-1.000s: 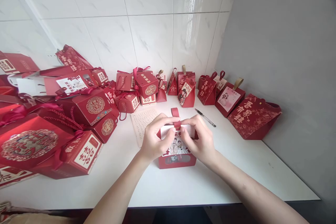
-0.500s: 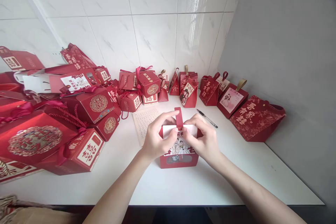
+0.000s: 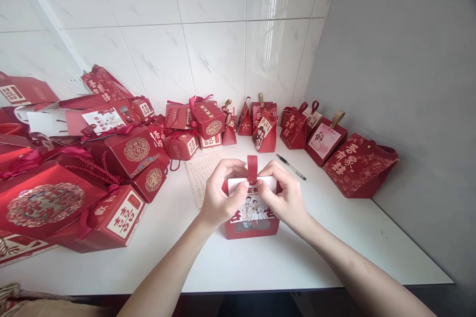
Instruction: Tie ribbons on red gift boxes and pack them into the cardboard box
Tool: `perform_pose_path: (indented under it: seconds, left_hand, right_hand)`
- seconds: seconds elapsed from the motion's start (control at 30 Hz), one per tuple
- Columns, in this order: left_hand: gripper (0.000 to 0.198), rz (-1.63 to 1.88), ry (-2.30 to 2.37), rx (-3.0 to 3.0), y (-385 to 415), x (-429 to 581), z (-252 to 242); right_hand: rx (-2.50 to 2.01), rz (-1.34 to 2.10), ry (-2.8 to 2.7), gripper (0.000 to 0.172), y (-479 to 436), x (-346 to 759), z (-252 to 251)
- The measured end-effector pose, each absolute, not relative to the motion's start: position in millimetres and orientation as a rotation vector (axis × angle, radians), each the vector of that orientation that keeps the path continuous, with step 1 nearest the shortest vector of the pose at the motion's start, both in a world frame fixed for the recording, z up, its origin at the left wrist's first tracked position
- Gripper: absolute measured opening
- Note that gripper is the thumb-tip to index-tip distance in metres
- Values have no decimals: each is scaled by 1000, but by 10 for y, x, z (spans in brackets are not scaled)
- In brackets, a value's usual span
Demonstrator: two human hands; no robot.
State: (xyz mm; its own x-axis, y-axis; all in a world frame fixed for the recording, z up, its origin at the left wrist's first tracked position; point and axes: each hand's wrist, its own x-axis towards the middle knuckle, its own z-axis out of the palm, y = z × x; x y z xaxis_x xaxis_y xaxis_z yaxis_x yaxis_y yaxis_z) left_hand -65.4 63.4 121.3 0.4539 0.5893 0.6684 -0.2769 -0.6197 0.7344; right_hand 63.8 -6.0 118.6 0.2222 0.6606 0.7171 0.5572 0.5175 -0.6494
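A red gift box with a white printed front showing a couple stands upright on the white table. A short red strap handle sticks up from its top. At the box's upper left, my left hand grips the top edge, thumb on the front and fingers behind. My right hand pinches the upper right part the same way. Both thumbs lie close together just below the strap. The fingertips behind the box are hidden.
Red gift boxes are heaped at the left. More red boxes line the back and right, up to a large patterned one. Behind my hands lie a written sheet and a black pen. A tiled wall rises behind.
The view has shifted slightly. The box front now faces me more upright, showing more of the printed couple. Both hands keep their hold at the top, and the strap stands straighter.
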Motion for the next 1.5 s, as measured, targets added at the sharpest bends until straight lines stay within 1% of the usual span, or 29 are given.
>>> perform_pose_path:
  seconds: [0.1, 0.33, 0.6, 0.73, 0.93, 1.23, 1.5]
  left_hand:
    - [24, 1280, 212, 1871, 642, -654, 1196]
    - [29, 1354, 287, 1872, 629, -639, 1196]
    - [20, 1338, 314, 1860, 626, -639, 1194]
    - [24, 1323, 285, 1862, 639, -648, 1168]
    - [29, 1326, 231, 1879, 646, -653, 1159]
    - [27, 1320, 305, 1866, 611, -647, 1199]
    - [19, 1286, 307, 1825, 571, -621, 1226]
  right_hand:
    - [-1105, 95, -1448, 8, -56, 644, 1152]
    - [-1139, 126, -1448, 12, -68, 648, 1177]
    - [-1217, 175, -1463, 14, -78, 669, 1245]
    - [-1150, 128, -1465, 9, -84, 662, 1195]
    - [-1134, 122, -1467, 9, -73, 659, 1173]
    - [-1147, 108, -1460, 10, -86, 659, 1176]
    - [-1228, 113, -1474, 13, -113, 672, 1242]
